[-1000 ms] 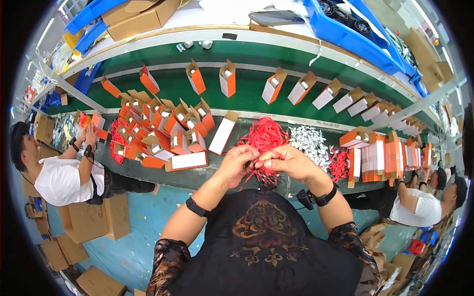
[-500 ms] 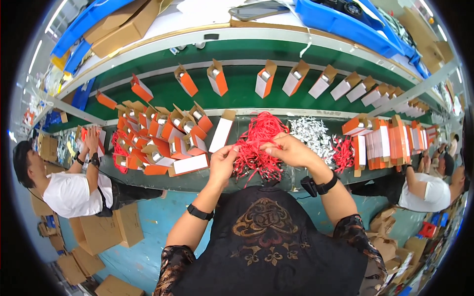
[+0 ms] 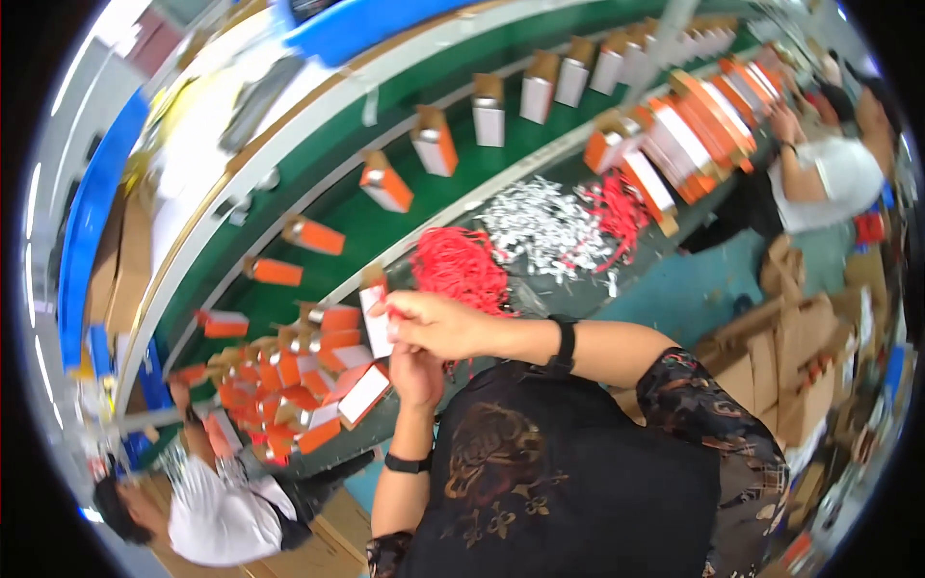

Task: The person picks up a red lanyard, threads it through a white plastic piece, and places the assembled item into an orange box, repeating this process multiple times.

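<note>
"What's around the wearer?"

"Workshop shelving curves over a dark desk (image 3: pixel 549 294). Red cords (image 3: pixel 461 270) lie heaped beyond the fingers (image 3: pixel 406 333) to the right; farther right is a silver-white pile (image 3: pixel 540 226). Orange-and-white boxes (image 3: pixel 289 376) crowd left of them."

"And the hands?"

"Right hand (image 3: pixel 445 323) crosses over left hand (image 3: pixel 419 378). The right fingers look curled together with a red strand (image 3: pixel 391 311) at their tips; blur hides whether they clamp it. The left ones are mostly covered, so I can't tell."

"What could go wrong?"

"I'd judge that a loose pinch could drop the strand. A white-sided box (image 3: pixel 375 328) is just behind the fingertips, so a careless knuckle might tip it."

"Which way do they point?"

"The box's long axis runs away from the wearer, its brown-edged end farthest. The strand shows too little to give a direction."
</note>
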### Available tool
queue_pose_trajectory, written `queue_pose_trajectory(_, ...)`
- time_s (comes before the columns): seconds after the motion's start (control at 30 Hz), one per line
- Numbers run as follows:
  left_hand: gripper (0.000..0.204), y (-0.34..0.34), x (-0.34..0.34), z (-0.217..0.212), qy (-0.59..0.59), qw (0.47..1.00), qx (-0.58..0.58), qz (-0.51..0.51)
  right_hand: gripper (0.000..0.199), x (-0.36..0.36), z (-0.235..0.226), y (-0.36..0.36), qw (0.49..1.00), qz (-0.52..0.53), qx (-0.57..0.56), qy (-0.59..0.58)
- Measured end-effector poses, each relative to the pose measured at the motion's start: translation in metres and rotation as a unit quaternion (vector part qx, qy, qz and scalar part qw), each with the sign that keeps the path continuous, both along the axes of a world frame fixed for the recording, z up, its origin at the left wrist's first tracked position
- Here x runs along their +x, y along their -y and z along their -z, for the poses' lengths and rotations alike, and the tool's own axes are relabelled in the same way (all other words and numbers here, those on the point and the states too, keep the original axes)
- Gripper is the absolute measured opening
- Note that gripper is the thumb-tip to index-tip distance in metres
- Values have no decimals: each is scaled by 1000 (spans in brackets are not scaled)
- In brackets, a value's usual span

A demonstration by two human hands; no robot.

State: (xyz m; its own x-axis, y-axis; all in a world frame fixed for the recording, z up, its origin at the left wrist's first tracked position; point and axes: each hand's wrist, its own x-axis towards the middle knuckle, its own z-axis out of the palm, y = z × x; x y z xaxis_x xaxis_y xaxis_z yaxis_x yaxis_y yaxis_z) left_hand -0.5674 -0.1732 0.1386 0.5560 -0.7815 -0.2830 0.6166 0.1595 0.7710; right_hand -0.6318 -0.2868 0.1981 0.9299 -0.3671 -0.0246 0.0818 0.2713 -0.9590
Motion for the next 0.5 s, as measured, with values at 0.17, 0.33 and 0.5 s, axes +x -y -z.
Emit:
queue_pose_trajectory(0.17,39,-41,28,13,399,815,344,242,16,-42,82,33,985,56,-153,-55)
queue_pose_trajectory(0.33,42,-67,32,0,618,615,439,218,18,-112,219,94,801,157,-368,-445)
queue_pose_trajectory(0.5,30,-58,20,-40,669,589,406,200,33,-118,245,120,747,176,-424,-481)
